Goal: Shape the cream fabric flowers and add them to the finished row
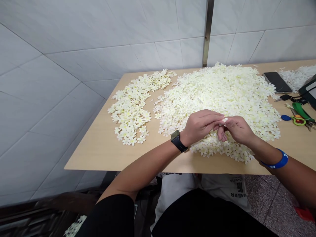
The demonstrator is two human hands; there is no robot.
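My left hand [201,126] and my right hand [237,129] meet above a large heap of cream-white fabric flowers [217,95]. Between their fingertips is a small white piece [224,120], too small and too covered to identify exactly, though it looks like one flower. Both hands hover over the heap's near part, apparently not touching it. A smaller heap of the same flowers [130,108] lies to the left, with a narrow strip of tabletop between the heaps.
The light wood table [98,141] stands against a white tiled wall [74,42]. At its right are a black phone [277,82], keys with a blue fob [285,117], green-handled scissors [300,112], a dark case [308,90] and white strands [297,77].
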